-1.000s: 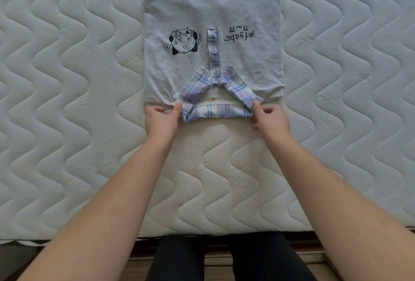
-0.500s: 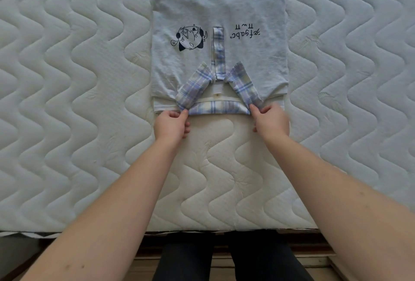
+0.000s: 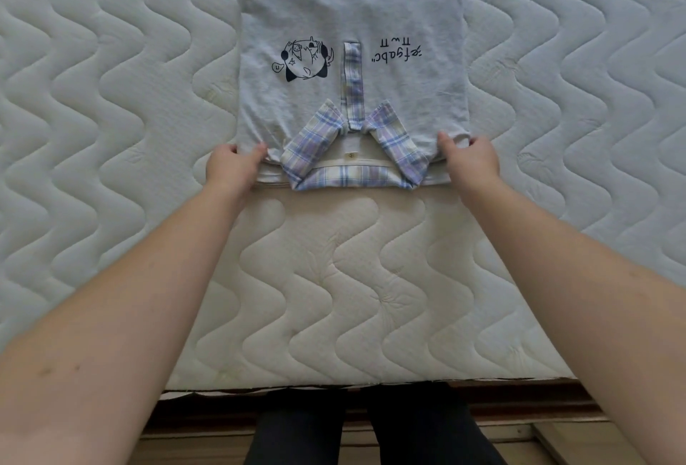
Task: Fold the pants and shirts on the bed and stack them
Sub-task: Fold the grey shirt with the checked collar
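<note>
A light grey shirt (image 3: 371, 11) with a plaid collar (image 3: 349, 167), a black cartoon print and upside-down lettering lies folded into a rectangle on the quilted mattress, collar toward me. My left hand (image 3: 232, 169) grips the shirt's near left corner, thumb on top of the fabric. My right hand (image 3: 469, 160) grips the near right corner the same way, fingers tucked under the edge. No pants or other shirts are in view.
The white quilted mattress (image 3: 111, 130) spreads out on all sides of the shirt. Its near edge (image 3: 352, 384) runs just above a wooden bed frame and floor, where my dark-trousered legs (image 3: 371, 431) stand.
Both hands have moved outward from the ends of the plaid collar to the shirt's near corners and taken hold of them.
</note>
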Action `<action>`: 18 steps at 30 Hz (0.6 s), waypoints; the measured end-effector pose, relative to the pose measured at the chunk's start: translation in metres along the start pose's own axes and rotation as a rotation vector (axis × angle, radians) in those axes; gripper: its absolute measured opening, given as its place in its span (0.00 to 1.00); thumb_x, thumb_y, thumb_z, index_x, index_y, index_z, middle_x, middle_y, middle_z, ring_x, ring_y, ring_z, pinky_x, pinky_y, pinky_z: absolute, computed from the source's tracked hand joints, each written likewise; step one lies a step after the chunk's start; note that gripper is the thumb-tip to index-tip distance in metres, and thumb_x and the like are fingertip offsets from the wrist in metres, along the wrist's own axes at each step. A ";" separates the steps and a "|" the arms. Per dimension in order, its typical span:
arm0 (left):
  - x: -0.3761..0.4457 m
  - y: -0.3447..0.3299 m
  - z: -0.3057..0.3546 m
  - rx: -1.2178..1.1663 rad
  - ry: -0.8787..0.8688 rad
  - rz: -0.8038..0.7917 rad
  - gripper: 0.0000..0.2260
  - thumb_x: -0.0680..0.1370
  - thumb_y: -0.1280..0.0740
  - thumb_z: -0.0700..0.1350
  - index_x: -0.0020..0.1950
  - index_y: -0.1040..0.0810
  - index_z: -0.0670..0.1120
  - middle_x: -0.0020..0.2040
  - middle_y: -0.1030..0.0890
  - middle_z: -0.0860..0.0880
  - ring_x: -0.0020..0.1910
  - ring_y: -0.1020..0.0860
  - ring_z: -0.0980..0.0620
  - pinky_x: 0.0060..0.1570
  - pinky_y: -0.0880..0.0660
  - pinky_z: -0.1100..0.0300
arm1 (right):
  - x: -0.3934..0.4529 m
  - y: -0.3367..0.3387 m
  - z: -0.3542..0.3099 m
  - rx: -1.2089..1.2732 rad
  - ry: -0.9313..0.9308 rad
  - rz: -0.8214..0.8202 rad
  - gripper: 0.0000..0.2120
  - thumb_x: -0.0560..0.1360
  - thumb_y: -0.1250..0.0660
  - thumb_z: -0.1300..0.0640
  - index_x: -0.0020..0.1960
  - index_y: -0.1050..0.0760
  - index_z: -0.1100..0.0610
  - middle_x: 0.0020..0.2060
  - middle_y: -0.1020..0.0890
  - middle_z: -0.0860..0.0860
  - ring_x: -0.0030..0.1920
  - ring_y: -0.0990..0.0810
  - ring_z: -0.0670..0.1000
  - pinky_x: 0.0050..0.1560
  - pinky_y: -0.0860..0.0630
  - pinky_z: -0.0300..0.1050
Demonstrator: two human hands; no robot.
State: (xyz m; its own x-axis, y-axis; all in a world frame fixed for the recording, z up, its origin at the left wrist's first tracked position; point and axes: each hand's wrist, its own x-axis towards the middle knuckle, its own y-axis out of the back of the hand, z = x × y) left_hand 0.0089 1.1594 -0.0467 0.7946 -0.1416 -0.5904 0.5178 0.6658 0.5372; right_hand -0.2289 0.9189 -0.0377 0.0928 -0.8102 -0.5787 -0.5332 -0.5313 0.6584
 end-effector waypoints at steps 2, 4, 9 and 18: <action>0.003 0.000 0.005 -0.004 0.000 -0.059 0.15 0.77 0.29 0.45 0.61 0.20 0.40 0.57 0.17 0.41 0.52 0.19 0.46 0.55 0.22 0.53 | 0.005 -0.001 -0.004 -0.097 0.009 -0.036 0.28 0.75 0.31 0.42 0.65 0.26 0.61 0.61 0.21 0.59 0.61 0.22 0.60 0.60 0.26 0.51; 0.002 0.002 0.008 0.003 -0.018 -0.068 0.15 0.77 0.28 0.45 0.61 0.21 0.40 0.57 0.17 0.41 0.54 0.18 0.44 0.58 0.22 0.49 | 0.007 0.002 -0.006 -0.159 0.029 -0.035 0.26 0.74 0.31 0.42 0.63 0.25 0.60 0.60 0.20 0.59 0.60 0.22 0.60 0.57 0.27 0.49; -0.014 0.005 -0.005 0.098 -0.093 -0.072 0.16 0.77 0.28 0.48 0.60 0.21 0.41 0.55 0.17 0.42 0.54 0.19 0.44 0.57 0.22 0.48 | 0.010 0.009 0.006 -0.112 0.093 -0.052 0.25 0.74 0.29 0.45 0.63 0.25 0.61 0.59 0.20 0.58 0.59 0.22 0.60 0.59 0.26 0.52; -0.091 -0.046 -0.042 0.049 -0.012 -0.125 0.14 0.75 0.27 0.47 0.57 0.20 0.42 0.53 0.17 0.43 0.49 0.19 0.47 0.52 0.22 0.51 | 0.001 0.021 0.034 0.034 0.122 -0.007 0.15 0.71 0.26 0.48 0.53 0.19 0.56 0.47 0.16 0.53 0.50 0.19 0.55 0.52 0.24 0.50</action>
State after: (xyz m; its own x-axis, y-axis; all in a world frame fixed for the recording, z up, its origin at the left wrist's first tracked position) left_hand -0.1007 1.1725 -0.0427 0.7264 -0.2299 -0.6477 0.6275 0.6061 0.4887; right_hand -0.2690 0.9153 -0.0406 0.1969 -0.8315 -0.5194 -0.5599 -0.5303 0.6367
